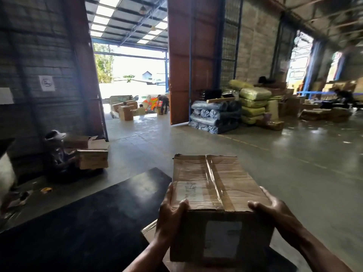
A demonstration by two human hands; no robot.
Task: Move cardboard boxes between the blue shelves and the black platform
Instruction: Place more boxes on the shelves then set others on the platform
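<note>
Taped-shut cardboard box [218, 185] held up by the black platform [88, 222].
Left hand [170, 214] and right hand [275, 214] grip its sides, thumbs hooked on top; contents hidden.

Both forearms reach forward from the bottom edge, converging on the cardboard box [216, 189]. The left grip [170, 211] clasps its left side, the right grip [275, 211] its right side. Each thumb hooks over the near top edge, with the fingers laid along the side.
</note>
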